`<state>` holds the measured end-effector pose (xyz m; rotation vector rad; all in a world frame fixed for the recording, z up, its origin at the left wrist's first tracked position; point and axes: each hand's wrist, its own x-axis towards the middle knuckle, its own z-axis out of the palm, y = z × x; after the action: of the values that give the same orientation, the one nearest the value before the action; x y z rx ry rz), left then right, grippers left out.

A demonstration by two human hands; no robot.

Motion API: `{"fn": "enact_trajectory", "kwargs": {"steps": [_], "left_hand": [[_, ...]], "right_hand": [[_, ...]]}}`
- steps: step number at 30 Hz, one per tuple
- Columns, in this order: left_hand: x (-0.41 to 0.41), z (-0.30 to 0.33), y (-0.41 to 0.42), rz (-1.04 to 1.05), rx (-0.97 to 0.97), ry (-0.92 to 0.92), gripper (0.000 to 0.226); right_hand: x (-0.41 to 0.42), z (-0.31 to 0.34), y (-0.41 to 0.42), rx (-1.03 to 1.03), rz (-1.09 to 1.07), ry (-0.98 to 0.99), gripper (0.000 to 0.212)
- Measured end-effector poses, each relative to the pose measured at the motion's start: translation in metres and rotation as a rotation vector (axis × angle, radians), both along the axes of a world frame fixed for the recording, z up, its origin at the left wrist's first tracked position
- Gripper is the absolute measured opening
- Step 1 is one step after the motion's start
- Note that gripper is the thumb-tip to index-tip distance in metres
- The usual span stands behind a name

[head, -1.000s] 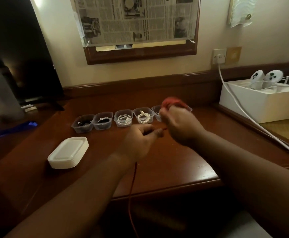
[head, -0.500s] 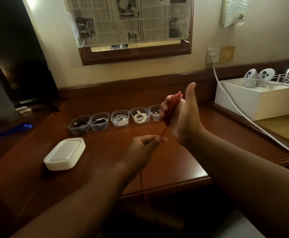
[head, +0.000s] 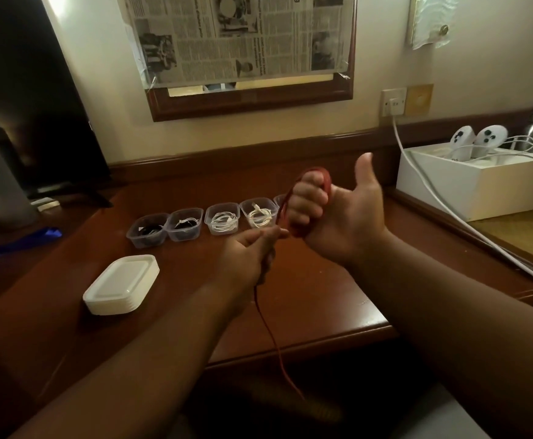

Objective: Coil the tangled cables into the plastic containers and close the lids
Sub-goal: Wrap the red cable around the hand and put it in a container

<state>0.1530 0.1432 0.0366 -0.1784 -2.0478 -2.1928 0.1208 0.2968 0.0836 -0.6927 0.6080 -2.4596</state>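
I see the right hand (head: 338, 217) raised above the wooden desk (head: 315, 299), thumb straight up, other fingers curled with the red cable (head: 325, 185) looped several times around them, so it holds the coil. The left hand (head: 252, 251) sits just left of and below the right hand, fingertips pinching the same red cable where it leaves the coil; the free tail runs down past the left wrist, over the desk's front edge and out of sight below. Behind the hands, a row of clear plastic containers (head: 222, 218) stands on the desk, all lidless: the two leftmost hold dark cables, the next two hold white cables, and a fifth is mostly hidden behind the right hand, contents I cannot tell. A stack of white lids (head: 122, 283) lies on the desk left of the left hand, nearer the front edge than the container row. Right of the right hand, a white box (head: 477, 182) holds two white controllers (head: 477, 141), and a white cord (head: 417, 175) runs from the wall socket (head: 393, 102) down past the box. A newspaper-covered mirror (head: 243, 42) hangs on the wall above the container row.
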Motion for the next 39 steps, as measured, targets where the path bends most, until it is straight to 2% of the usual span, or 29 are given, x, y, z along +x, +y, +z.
{"fn": "enact_trajectory", "kwargs": {"steps": [2, 4, 6, 8, 9, 11, 13, 15, 17, 18, 20, 23, 25, 27, 29, 30, 32, 33, 34, 35, 36, 37, 39], "left_hand": [[0.006, -0.006, 0.003, -0.016, -0.127, 0.018, 0.027], [0.009, -0.008, 0.004, -0.029, -0.253, 0.034, 0.023], [0.008, -0.006, 0.003, -0.036, -0.430, 0.093, 0.017], [0.007, 0.003, -0.002, 0.003, -0.587, 0.163, 0.013], [0.007, 0.009, -0.006, 0.021, -0.639, 0.201, 0.012], [0.003, 0.018, -0.017, 0.045, -0.724, 0.292, 0.010], [-0.001, 0.023, -0.026, 0.051, -0.750, 0.336, 0.020], [-0.003, 0.021, -0.030, 0.041, -0.688, 0.323, 0.037], [-0.003, 0.016, -0.030, 0.038, -0.544, 0.318, 0.044], [-0.003, 0.013, -0.028, 0.040, -0.435, 0.294, 0.045], [-0.004, 0.009, -0.022, 0.056, -0.154, 0.207, 0.038], [-0.009, 0.003, -0.008, 0.139, 0.168, 0.094, 0.014], [-0.007, -0.005, 0.003, 0.142, 0.158, 0.047, 0.012], [0.000, -0.014, 0.009, 0.078, 0.014, 0.011, 0.016], [0.008, -0.016, 0.010, 0.023, -0.217, -0.006, 0.016], [0.010, -0.014, 0.009, 0.001, -0.323, 0.016, 0.014], [0.010, -0.006, 0.003, -0.010, -0.464, 0.109, 0.011], [0.010, 0.000, -0.002, 0.002, -0.510, 0.157, 0.011], [0.009, 0.006, -0.007, 0.024, -0.557, 0.200, 0.011], [0.006, 0.010, -0.014, 0.060, -0.613, 0.241, 0.010], [0.003, 0.015, -0.019, 0.095, -0.646, 0.270, 0.010], [-0.001, 0.018, -0.025, 0.125, -0.637, 0.282, 0.010], [-0.007, 0.018, -0.033, 0.134, -0.479, 0.220, 0.011]], "right_hand": [[-0.003, 0.007, 0.000, -0.128, -0.119, -0.063, 0.084], [-0.008, 0.007, 0.000, -0.067, -0.290, -0.028, 0.086], [-0.014, -0.002, -0.003, 0.260, -0.570, 0.161, 0.083], [-0.015, -0.016, -0.007, 0.729, -0.851, 0.474, 0.080], [-0.015, -0.024, -0.009, 0.926, -0.902, 0.623, 0.083], [-0.010, -0.037, -0.011, 1.168, -0.833, 0.819, 0.086], [-0.002, -0.040, -0.015, 1.238, -0.631, 0.821, 0.078], [0.005, -0.036, -0.016, 1.166, -0.374, 0.585, 0.082], [0.008, -0.030, -0.015, 0.970, -0.078, 0.249, 0.083], [0.010, -0.027, -0.014, 0.856, 0.049, 0.112, 0.082], [0.012, -0.022, -0.013, 0.620, 0.201, -0.025, 0.082], [0.017, -0.014, -0.017, 0.272, 0.218, -0.127, 0.084], [0.019, -0.007, -0.020, 0.057, 0.092, -0.181, 0.083], [0.014, -0.004, -0.021, -0.012, -0.154, -0.143, 0.080], [0.008, -0.003, -0.019, 0.190, -0.492, 0.067, 0.070], [0.004, -0.004, -0.017, 0.405, -0.687, 0.248, 0.062], [0.003, -0.011, -0.011, 0.992, -1.003, 0.727, 0.053], [0.001, -0.019, -0.009, 1.256, -1.028, 0.958, 0.058], [0.001, -0.026, -0.007, 1.448, -0.992, 1.104, 0.061], [0.001, -0.033, -0.007, 1.532, -0.938, 1.136, 0.062], [0.003, -0.038, -0.008, 1.549, -0.876, 1.082, 0.066], [0.005, -0.041, -0.010, 1.525, -0.799, 0.964, 0.072], [0.009, -0.039, -0.014, 1.352, -0.587, 0.646, 0.077]]}}
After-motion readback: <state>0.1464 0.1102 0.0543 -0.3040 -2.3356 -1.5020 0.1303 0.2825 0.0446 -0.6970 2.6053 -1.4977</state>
